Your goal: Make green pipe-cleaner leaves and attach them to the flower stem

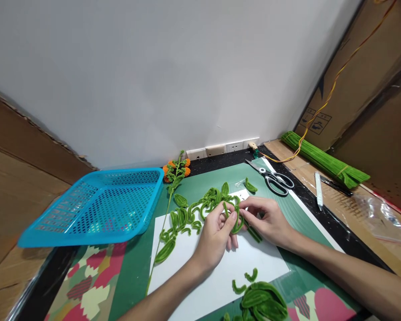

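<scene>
My left hand (217,234) and my right hand (265,218) meet over a white sheet (220,276) and both pinch the same bent green pipe-cleaner piece (236,221). The left fingers curl round its looped end; the right thumb and forefinger grip its other side, where a straight green stem runs down to the right. Several more curled green pipe-cleaner leaves (195,209) lie just beyond the hands on the sheet. Another heap of green pieces (262,301) lies near the front edge.
A blue perforated basket (96,207) stands at the left. A stem with orange flowers (175,171) lies beside it. Scissors (274,180) lie on the green mat (133,263), with a white tool (318,189), a bundle of straight green pipe cleaners (324,160) and cardboard to the right.
</scene>
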Demonstrator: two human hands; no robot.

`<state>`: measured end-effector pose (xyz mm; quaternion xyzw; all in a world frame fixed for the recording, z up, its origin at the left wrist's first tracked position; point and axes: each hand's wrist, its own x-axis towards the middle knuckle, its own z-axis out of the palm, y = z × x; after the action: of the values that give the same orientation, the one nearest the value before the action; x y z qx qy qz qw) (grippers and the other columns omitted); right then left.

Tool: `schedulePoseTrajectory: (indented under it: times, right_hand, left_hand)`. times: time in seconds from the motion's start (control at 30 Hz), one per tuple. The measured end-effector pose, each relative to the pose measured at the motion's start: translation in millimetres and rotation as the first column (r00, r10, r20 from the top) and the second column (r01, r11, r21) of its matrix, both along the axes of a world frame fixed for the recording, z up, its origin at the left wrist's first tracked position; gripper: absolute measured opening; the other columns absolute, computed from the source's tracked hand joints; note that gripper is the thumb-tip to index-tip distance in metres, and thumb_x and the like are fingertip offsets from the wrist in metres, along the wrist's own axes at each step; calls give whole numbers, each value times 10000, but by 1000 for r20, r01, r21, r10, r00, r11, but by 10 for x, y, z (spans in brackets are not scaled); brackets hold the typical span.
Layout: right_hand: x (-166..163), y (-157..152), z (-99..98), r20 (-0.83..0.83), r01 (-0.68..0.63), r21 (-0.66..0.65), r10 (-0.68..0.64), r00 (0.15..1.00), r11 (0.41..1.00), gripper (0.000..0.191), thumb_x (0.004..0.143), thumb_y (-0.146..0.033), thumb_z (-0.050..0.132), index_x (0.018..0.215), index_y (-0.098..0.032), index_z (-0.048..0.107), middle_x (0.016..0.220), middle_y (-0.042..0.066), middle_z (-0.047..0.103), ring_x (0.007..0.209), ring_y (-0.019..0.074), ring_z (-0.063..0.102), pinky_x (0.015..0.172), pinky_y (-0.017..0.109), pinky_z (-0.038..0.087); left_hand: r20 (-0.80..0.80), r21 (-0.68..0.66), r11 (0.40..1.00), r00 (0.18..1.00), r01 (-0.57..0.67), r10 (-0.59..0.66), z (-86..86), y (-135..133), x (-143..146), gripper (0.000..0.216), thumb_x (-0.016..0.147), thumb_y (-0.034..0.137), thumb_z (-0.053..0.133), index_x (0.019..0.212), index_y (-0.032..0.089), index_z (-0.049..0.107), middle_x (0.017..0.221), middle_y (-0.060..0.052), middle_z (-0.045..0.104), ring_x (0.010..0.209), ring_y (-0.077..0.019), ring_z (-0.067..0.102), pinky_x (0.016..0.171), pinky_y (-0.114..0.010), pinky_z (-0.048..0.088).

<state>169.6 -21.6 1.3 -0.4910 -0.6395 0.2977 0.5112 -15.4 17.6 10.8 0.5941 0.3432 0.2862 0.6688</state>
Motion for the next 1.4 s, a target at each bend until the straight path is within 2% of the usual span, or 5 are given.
schedulePoseTrajectory:
  times: [0.13,0.33,0.57,0.9,1.4]
  right_hand:
    - [-1,8,5,-21,-8,-68,6,1000,998,145,996,-246,658,1007,-177,784,805,24,731,588,119,602,545,243,437]
    - [-15,17,24,-50,-7,-143,0,999,990,168,978,-309,685,1012,-168,770,767,18,711,578,119,566,524,237,430]
    - [-12,21,-1,-103,-40,-173,23,994,984,162,971,-318,682,960,-169,745,717,-2,657,584,116,542,539,235,419]
    - [-13,-6,-18,-101,-30,-172,13,995,985,182,957,-345,694,910,-172,721,659,-8,632,575,123,546,538,240,430]
    - [-15,10,-22,-92,-45,-191,28,995,981,204,1005,-371,655,1047,-178,703,729,-10,644,584,113,547,526,222,418]
  left_hand:
    - [-2,21,1000,1000,0,0,-10,-8,-2,334,1043,529,590,1007,199,544,781,27,626,458,-87,609,394,-169,416]
    - [6,-7,994,994,-112,112,-19,15,-5,334,1027,528,624,1044,209,528,650,60,602,424,-104,593,392,-168,421]
    - [5,-4,997,997,-71,71,-40,21,-23,354,1030,554,619,1087,213,544,636,42,635,488,-134,630,435,-191,470]
    - [-45,30,999,999,-24,25,-34,4,-31,351,1039,543,615,1097,199,582,629,22,667,463,-117,565,471,-196,434]
    - [-55,53,998,998,-19,22,-41,11,-30,348,1047,548,600,1095,205,573,615,32,669,435,-110,568,464,-188,420]
